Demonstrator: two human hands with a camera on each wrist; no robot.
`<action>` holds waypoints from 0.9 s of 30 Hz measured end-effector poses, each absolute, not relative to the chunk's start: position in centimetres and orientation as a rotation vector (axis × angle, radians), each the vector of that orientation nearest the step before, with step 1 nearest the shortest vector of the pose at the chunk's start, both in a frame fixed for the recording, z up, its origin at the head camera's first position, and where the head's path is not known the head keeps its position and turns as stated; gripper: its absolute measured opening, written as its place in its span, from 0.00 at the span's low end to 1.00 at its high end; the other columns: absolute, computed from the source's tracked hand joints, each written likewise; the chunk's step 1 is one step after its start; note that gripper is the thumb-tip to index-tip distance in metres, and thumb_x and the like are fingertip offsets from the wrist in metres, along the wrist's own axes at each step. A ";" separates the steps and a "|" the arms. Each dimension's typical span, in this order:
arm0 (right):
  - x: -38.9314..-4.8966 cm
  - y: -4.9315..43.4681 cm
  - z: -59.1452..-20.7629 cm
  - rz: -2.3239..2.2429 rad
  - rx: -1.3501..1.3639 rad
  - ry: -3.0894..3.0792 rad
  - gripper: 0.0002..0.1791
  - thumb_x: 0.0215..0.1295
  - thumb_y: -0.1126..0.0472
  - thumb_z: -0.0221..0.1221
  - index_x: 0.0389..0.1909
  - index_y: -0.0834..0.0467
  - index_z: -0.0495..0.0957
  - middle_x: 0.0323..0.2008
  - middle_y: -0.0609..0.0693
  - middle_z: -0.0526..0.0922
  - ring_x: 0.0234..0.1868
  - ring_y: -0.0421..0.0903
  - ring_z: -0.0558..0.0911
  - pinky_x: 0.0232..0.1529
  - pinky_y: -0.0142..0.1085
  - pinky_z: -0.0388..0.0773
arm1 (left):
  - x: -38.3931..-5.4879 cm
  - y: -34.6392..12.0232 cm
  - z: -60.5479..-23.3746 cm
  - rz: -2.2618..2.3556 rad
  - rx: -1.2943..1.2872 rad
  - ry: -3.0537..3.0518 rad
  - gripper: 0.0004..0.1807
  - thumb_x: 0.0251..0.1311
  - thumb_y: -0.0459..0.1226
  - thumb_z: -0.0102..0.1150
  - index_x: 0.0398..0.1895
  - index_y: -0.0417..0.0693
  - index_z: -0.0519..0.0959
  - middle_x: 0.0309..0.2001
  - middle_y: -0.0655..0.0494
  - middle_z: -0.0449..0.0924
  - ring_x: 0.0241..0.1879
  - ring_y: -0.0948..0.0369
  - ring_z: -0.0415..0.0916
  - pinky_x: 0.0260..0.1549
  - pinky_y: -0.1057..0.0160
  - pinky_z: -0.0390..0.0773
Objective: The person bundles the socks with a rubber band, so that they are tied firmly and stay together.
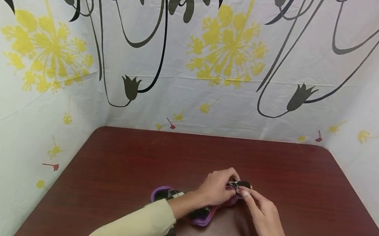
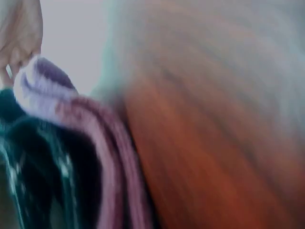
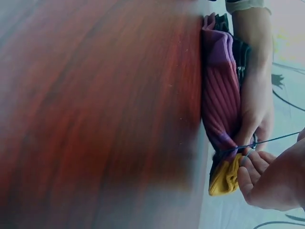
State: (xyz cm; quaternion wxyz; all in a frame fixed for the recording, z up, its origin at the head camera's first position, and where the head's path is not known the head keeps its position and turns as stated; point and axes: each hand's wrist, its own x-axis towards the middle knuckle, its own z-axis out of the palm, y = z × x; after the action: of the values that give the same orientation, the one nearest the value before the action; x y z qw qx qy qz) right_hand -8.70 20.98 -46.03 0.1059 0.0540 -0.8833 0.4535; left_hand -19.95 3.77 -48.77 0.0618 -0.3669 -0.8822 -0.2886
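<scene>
A bundle of socks, purple and pink ribbed ones (image 3: 220, 100) together with dark patterned ones (image 1: 161, 195), lies on the table. Its far end narrows to a yellow part (image 3: 223, 180), and a thin dark string (image 3: 281, 137) crosses it just before there. My left hand (image 1: 217, 187) grips the bundle by this narrow end, fingers curled over it. Close to those fingertips, my right hand (image 1: 265, 216) pinches the string with thumb and fingers. Fingers partly hide the crossing of the string. The left wrist view is blurred and shows the purple and pink sock edge (image 2: 109, 157).
The reddish-brown table (image 1: 138, 151) has rounded far corners. White cloth (image 1: 220, 110) with yellow and grey flower prints hangs behind it and along both sides. A small dark object (image 1: 170, 235) shows beneath the left sleeve (image 1: 141, 227).
</scene>
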 end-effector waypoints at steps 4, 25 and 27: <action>-8.6 21.3 -46.3 1.366 0.166 -2.612 0.25 0.86 0.46 0.49 0.67 0.58 0.81 0.63 0.51 0.85 0.67 0.52 0.78 0.58 0.16 0.64 | -20.3 3.1 -48.6 -0.928 -1.313 -2.620 0.17 0.69 0.40 0.72 0.57 0.53 0.81 0.53 0.61 0.85 0.51 0.70 0.80 0.50 0.71 0.76; -8.8 22.3 -47.1 1.559 0.302 -2.557 0.26 0.89 0.51 0.44 0.69 0.66 0.77 0.62 0.56 0.84 0.67 0.47 0.78 0.61 0.17 0.65 | -19.9 3.6 -48.6 -1.147 -1.166 -2.792 0.11 0.73 0.41 0.63 0.51 0.53 0.72 0.40 0.63 0.81 0.34 0.69 0.75 0.38 0.69 0.75; -8.7 22.5 -47.3 1.597 0.324 -2.541 0.26 0.89 0.52 0.43 0.69 0.66 0.76 0.62 0.57 0.84 0.65 0.44 0.79 0.60 0.17 0.66 | -20.1 3.3 -48.6 -1.498 -1.167 -2.862 0.11 0.76 0.42 0.59 0.53 0.50 0.72 0.42 0.61 0.82 0.38 0.68 0.77 0.43 0.68 0.76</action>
State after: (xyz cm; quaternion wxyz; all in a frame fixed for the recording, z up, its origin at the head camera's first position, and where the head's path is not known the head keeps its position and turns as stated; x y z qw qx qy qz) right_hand -8.71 22.51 -47.30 0.0616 0.1070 -0.8402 0.5281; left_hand -20.12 3.26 -48.58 -0.1461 -0.3360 -0.8244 -0.4314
